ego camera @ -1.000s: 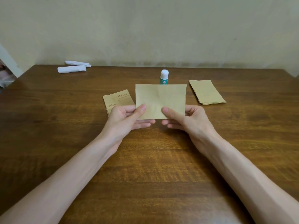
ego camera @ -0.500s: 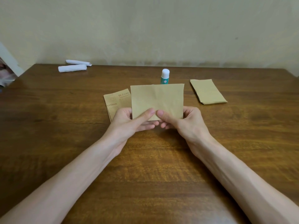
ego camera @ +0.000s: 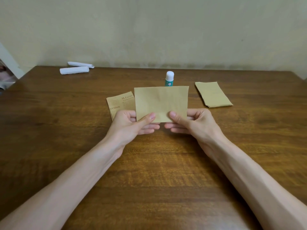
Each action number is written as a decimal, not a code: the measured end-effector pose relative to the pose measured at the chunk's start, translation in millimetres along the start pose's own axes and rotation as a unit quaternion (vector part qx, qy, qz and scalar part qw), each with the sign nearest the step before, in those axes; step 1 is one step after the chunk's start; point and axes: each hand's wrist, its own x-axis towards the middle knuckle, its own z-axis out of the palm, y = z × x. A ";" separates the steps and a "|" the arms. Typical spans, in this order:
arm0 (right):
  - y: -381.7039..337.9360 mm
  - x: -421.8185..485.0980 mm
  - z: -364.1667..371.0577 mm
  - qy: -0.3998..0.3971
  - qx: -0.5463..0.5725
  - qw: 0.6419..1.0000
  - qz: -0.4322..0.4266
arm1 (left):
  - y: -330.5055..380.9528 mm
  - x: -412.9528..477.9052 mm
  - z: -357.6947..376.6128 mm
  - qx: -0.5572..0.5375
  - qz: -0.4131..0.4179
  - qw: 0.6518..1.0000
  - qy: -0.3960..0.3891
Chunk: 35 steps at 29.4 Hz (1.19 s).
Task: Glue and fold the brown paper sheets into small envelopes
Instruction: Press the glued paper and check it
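A plain brown paper sheet (ego camera: 161,102) is held upright above the table's middle. My left hand (ego camera: 132,123) pinches its lower left edge, thumb in front and fingers behind. My right hand (ego camera: 191,122) pinches the lower right edge the same way. A printed brown paper piece (ego camera: 118,102) lies flat behind my left hand, partly hidden by the sheet. A stack of brown sheets (ego camera: 213,94) lies to the right. A glue stick (ego camera: 169,78) with a white cap stands upright behind the held sheet.
The wooden table (ego camera: 149,171) runs to a pale wall at the back. Two white folded paper pieces (ego camera: 74,70) lie at the far left corner. Something pale stands off the table's left edge (ego camera: 6,70).
My thumbs have slid apart along the sheet's lower edge after nearly meeting at its middle half a second ago. The sheet stays upright in about the same place.
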 end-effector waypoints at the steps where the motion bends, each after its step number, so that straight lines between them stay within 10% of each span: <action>1: -0.6 0.1 -0.8 -0.002 0.001 1.000 0.002 | -0.1 0.2 -0.7 0.001 -0.001 1.000 0.001; 35: 5.7 -0.5 7.0 -0.016 -0.018 0.999 -0.030 | -5.7 0.1 1.0 -0.003 0.027 1.000 -0.004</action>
